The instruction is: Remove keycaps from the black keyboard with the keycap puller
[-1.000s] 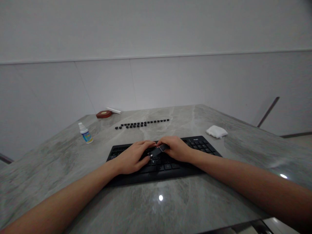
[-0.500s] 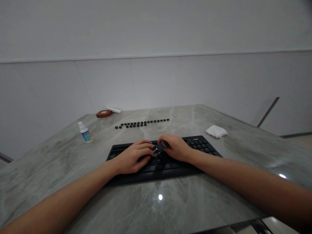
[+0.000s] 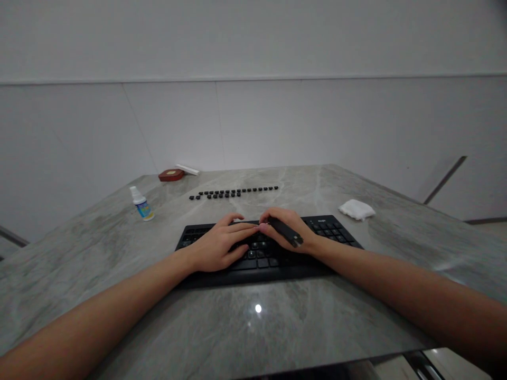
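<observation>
Nothing readable — logo (image 3: 321,220) on keyboard (image 3: 266,256) blurred; label (image 3: 144,210) on bottle (image 3: 141,204) too small.

Pale grey wall (image 3: 253,37) across top of frame, seamed panels (image 3: 261,124) below horizontal trim (image 3: 253,80). Grey marble-look tabletop (image 3: 190,327), lower half; light glare (image 3: 258,308) lower centre.

Both forearms (image 3: 130,295) angled inward, fingers (image 3: 242,233) meeting

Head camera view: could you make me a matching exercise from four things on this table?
1. Spray bottle
2. Keyboard
3. Black keycaps
4. White bundle

A. Lined up in rows
B. To the right, soft-looking
C. Beneath the left hand and right hand
D. To the left, with a blue-and-yellow label

Pairs: 1-D, 2-C, 3-A, 4-B
</observation>
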`<action>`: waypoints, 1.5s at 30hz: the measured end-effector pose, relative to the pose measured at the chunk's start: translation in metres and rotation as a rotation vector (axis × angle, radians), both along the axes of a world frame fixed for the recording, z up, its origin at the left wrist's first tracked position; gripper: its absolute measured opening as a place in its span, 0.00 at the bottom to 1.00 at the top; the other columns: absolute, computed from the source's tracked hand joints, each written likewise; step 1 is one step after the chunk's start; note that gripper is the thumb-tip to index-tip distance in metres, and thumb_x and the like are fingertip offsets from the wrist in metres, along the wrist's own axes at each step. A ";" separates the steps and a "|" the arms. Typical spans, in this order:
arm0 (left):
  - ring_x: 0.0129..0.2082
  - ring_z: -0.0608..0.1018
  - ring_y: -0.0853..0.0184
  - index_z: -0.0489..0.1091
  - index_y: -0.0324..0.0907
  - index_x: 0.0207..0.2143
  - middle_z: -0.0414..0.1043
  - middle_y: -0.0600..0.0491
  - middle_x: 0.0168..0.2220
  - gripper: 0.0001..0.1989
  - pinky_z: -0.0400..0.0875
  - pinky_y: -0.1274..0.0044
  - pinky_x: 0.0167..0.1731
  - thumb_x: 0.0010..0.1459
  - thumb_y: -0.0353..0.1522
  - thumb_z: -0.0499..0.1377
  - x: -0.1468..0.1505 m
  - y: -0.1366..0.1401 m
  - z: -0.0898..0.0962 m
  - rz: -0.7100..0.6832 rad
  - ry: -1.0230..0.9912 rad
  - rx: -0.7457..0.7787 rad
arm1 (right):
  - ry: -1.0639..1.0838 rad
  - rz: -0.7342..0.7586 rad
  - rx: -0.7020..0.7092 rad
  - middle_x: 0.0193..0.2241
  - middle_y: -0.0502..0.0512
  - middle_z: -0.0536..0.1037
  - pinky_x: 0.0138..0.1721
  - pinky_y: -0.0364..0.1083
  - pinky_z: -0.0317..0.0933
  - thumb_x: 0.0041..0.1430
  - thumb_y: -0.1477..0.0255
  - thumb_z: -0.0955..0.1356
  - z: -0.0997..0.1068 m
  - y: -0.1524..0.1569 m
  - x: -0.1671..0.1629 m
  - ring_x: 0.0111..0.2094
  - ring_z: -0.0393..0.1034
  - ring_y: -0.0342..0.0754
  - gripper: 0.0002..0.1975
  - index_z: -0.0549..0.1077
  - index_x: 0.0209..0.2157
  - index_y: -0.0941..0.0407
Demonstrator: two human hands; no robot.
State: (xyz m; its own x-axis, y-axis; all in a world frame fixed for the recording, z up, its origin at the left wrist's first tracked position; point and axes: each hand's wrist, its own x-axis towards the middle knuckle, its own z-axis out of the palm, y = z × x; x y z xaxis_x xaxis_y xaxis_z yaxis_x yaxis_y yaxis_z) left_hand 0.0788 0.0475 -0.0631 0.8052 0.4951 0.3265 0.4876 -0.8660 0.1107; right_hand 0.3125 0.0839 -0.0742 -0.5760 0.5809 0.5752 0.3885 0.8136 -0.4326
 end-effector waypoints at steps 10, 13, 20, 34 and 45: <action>0.56 0.68 0.60 0.67 0.40 0.51 0.70 0.49 0.54 0.16 0.55 0.59 0.60 0.62 0.29 0.50 -0.001 0.001 -0.003 0.084 -0.052 0.014 | -0.115 -0.005 0.096 0.31 0.54 0.73 0.37 0.44 0.62 0.61 0.72 0.64 -0.010 0.006 -0.001 0.33 0.68 0.45 0.08 0.76 0.34 0.57; 0.53 0.70 0.61 0.69 0.40 0.49 0.71 0.48 0.52 0.14 0.57 0.60 0.60 0.62 0.29 0.50 0.000 0.000 -0.001 0.073 -0.071 0.014 | -0.140 -0.017 0.108 0.31 0.54 0.72 0.36 0.43 0.61 0.62 0.72 0.64 -0.011 0.006 0.000 0.32 0.68 0.44 0.08 0.76 0.34 0.57; 0.50 0.72 0.61 0.71 0.41 0.47 0.73 0.48 0.49 0.14 0.61 0.60 0.58 0.61 0.27 0.51 0.001 0.001 -0.003 0.059 -0.137 0.032 | -0.212 -0.047 0.209 0.29 0.53 0.70 0.30 0.42 0.56 0.63 0.71 0.63 -0.006 -0.001 0.002 0.29 0.64 0.43 0.10 0.76 0.34 0.57; 0.53 0.67 0.57 0.73 0.40 0.47 0.71 0.47 0.51 0.14 0.62 0.60 0.56 0.61 0.29 0.52 -0.001 0.002 -0.004 0.127 -0.065 -0.003 | -0.201 0.024 0.101 0.37 0.54 0.77 0.38 0.44 0.62 0.60 0.76 0.63 -0.006 0.000 -0.001 0.36 0.70 0.46 0.11 0.72 0.43 0.56; 0.55 0.65 0.56 0.69 0.42 0.53 0.67 0.47 0.54 0.17 0.60 0.59 0.57 0.63 0.32 0.51 -0.002 0.004 -0.008 0.155 -0.038 0.006 | -0.197 -0.079 -0.016 0.32 0.53 0.80 0.34 0.43 0.61 0.53 0.79 0.67 -0.005 0.002 -0.005 0.32 0.73 0.47 0.09 0.76 0.35 0.55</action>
